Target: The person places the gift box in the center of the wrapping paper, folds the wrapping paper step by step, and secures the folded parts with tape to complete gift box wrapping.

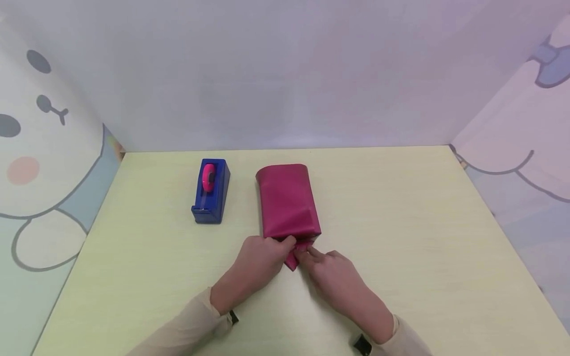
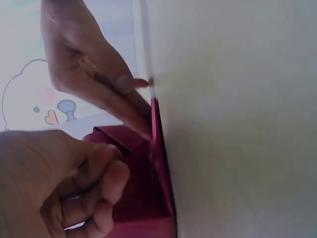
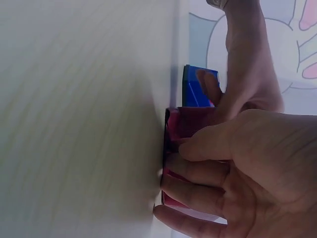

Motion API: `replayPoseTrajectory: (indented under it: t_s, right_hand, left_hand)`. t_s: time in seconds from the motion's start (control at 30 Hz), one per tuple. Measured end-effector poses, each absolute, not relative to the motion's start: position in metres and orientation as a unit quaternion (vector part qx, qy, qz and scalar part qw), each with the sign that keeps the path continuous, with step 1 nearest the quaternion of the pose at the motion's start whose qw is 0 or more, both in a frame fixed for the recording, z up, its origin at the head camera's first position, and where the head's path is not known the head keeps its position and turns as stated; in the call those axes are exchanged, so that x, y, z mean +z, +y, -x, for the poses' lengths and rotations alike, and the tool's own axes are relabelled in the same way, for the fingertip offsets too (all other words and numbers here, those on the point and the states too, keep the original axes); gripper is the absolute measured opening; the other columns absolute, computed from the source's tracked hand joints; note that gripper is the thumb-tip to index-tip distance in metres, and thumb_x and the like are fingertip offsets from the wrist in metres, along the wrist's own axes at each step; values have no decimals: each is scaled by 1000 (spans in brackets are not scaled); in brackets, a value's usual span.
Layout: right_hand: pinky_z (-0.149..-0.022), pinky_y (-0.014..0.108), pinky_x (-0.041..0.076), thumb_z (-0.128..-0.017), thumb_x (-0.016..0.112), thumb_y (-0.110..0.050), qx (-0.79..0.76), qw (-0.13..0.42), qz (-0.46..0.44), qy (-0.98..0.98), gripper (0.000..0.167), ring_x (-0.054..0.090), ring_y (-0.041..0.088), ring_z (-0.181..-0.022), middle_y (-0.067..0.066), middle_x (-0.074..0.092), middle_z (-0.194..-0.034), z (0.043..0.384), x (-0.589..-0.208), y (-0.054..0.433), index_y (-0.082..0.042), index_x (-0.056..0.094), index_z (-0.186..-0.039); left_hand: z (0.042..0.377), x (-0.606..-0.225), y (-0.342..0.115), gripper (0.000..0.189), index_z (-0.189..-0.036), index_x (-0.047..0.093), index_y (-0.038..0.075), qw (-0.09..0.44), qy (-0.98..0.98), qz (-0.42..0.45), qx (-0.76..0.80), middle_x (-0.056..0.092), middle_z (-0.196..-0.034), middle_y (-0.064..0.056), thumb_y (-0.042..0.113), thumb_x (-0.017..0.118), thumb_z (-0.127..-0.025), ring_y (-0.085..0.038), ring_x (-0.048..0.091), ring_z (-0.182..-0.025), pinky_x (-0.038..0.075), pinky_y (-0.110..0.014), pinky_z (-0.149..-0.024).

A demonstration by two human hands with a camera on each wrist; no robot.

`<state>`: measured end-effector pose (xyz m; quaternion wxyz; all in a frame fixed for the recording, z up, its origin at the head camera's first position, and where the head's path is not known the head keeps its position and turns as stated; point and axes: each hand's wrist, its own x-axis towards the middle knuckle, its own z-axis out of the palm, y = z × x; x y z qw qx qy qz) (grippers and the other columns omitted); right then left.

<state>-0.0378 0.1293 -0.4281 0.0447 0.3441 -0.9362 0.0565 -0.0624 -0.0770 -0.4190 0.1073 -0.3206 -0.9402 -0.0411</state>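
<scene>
A package in dark pink wrapping paper (image 1: 287, 200) lies on the table, its near end folded into a narrow flap (image 1: 291, 262). At that end, the person's left hand (image 1: 262, 259) has curled fingers, with the thumb against the fold. In the left wrist view, nothing shows between those curled fingers (image 2: 115, 182). From the other side, the right hand (image 1: 336, 279) touches the flap with its thumb and fingertips. Its fingers (image 3: 198, 193) reach out fairly straight, low along the table. Both hands partly cover the fold.
A blue tape dispenser (image 1: 213, 198) with a pink tape roll (image 1: 208, 178) stands left of the package. The pale wooden table (image 1: 401, 222) meets a plain wall (image 1: 285, 74) at the back. Cartoon-printed walls (image 1: 49, 148) flank it.
</scene>
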Motion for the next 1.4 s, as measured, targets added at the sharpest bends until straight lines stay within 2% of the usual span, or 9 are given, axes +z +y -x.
replayPoseTrajectory:
  t_s: [0.1,0.2,0.37,0.6,0.8,1.0,1.13,1.23,1.4]
  right_hand:
    - [-63,28,52,-90,78,-11,69,52,-341,-936,37,44,6,-55,-4,74,-114,38,-428,128,-16,73,-126]
    - [-61,28,51,-90,78,-11,81,58,-338,-936,35,37,7,-53,-4,75,-109,39,-428,128,-16,74,-124]
    - [-56,28,49,-88,79,-10,91,68,-332,-936,33,32,9,-51,-2,76,-101,39,-426,128,-16,74,-120]
    - [-52,25,41,-89,77,-10,95,51,-326,-939,31,28,9,-50,-4,59,-74,40,-423,127,-17,70,-119]
    - [-49,21,33,-92,75,-10,102,28,-315,-943,36,27,7,-50,-3,64,-78,40,-422,124,-18,69,-126]
    - [-43,22,27,-94,73,-13,101,-1,-275,-956,29,26,7,-49,-8,37,-59,41,-419,120,-17,71,-122]
    - [-43,22,27,-94,74,-14,107,4,-269,-957,26,26,6,-48,-9,38,-59,41,-419,118,-17,72,-120]
    - [-44,22,29,-93,75,-13,101,18,-284,-953,25,26,6,-48,-8,49,-66,40,-420,119,-18,71,-118]
    - [-53,24,42,-91,78,-13,77,24,-326,-942,38,49,8,-56,-2,76,-115,39,-422,125,-18,72,-128]
  left_hand:
    - [56,-411,-83,15,-91,60,22,76,-946,306,-75,35,-56,10,26,74,-97,-6,26,-47,21,-19,-47]
    - [47,-405,-90,11,-93,65,22,20,-952,293,-81,32,-54,11,29,71,-99,-5,25,-47,20,-20,-46]
    - [34,-408,-96,30,-126,73,20,-46,-951,305,-4,25,-50,9,34,70,-99,-7,19,-46,19,-22,-46]
    - [29,-419,-95,44,-137,67,17,-46,-947,317,18,33,-48,8,35,73,-97,-8,26,-44,26,-24,-50]
    - [31,-421,-94,43,-136,66,16,-51,-948,313,17,37,-50,8,33,72,-98,-8,29,-45,28,-24,-51]
    - [35,-425,-94,48,-143,62,16,-60,-947,315,16,43,-53,8,32,70,-99,-8,33,-48,30,-24,-52]
    - [36,-427,-95,43,-139,67,17,-24,-941,338,7,68,-81,3,27,72,-98,-12,54,-69,38,-24,-58]
    - [35,-429,-95,38,-136,69,17,-4,-929,370,-7,67,-114,-2,23,71,-98,-18,57,-98,47,-26,-68]
    - [32,-431,-93,41,-140,66,14,1,-919,394,-15,59,-143,-3,21,68,-100,-21,53,-126,55,-32,-84]
